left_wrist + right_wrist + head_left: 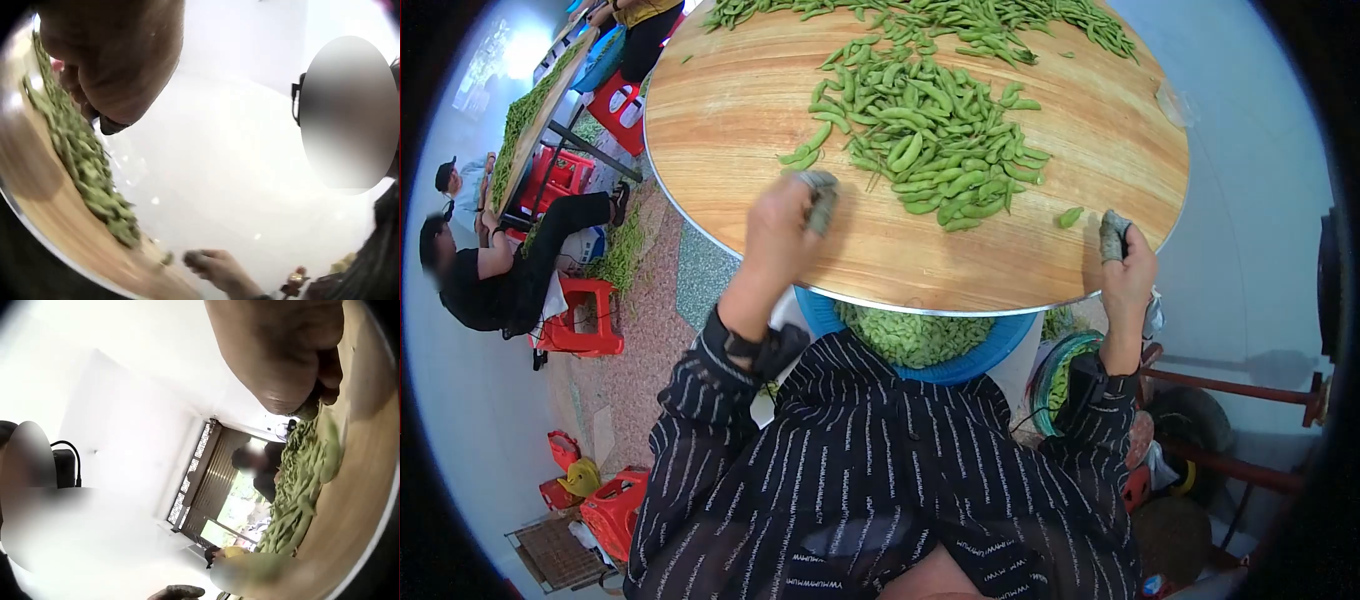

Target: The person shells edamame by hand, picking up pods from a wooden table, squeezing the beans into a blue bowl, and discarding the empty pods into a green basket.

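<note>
Edamame pods lie heaped on the round table, a lone pod near the right hand. Both it and the left hand look curled; I cannot tell opening or hold. I judge pods light, pliable: pinch mid-length.

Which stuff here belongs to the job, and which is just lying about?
Apparently part of the job:
- green pods on the round table
- blue basin with pale green beans
- left hand and right hand

Seemingly just lying about:
- red stool, lower left
- wire rack beside it
- reddish metal bar, right
</note>
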Demonstrator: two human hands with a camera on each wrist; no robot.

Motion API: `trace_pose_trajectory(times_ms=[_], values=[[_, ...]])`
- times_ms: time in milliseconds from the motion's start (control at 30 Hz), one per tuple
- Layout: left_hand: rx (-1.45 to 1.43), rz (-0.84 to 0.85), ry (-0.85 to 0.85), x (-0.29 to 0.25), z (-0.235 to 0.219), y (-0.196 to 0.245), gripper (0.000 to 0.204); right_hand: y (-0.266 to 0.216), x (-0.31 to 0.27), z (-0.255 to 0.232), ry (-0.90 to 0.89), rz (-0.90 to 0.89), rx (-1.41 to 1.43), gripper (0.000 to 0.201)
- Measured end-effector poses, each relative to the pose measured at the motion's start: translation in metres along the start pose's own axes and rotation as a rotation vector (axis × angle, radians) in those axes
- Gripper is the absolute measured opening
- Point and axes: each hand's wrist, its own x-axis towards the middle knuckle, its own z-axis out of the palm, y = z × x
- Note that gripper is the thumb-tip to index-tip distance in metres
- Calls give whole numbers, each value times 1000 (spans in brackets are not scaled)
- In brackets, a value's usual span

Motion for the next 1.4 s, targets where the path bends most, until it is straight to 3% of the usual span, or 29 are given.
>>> trace_pose_trajectory(times_ms=[67,133,200,300,433,500,567,600,700,767,967,1300,1400], values=[[103,-4,2,15,-2,-28,16,-4,-5,-4,33,21,66,20],[370,-103,-130,25,0,-47,19,-5,-11,3,46,13,132,21],[357,-129,-180,30,3,-57,20,-15,-18,10,60,7,194,21],[384,-90,-232,31,5,-60,20,-34,-34,24,-106,216,543,21],[363,-48,-190,21,7,-45,20,-68,-51,53,-408,199,640,21],[318,-6,-163,14,9,-27,18,-90,-52,65,-508,284,756,18],[-611,-305,-260,4,11,-5,15,-98,-49,74,-596,354,856,17],[-614,-304,-265,-1,12,6,15,-101,-46,78,-693,415,958,17],[-869,-394,-414,-16,16,29,13,-112,-45,85,-734,406,1206,16],[-839,-248,-350,-24,21,36,12,-112,-47,86,-734,437,1222,15],[-740,-149,-333,-25,20,44,10,-113,-48,83,-723,454,1269,11],[-639,-154,-388,-25,15,52,9,-110,-56,94,-614,435,1205,12],[-711,-88,-292,-24,23,54,12,-111,-54,91,-571,459,1143,13]])
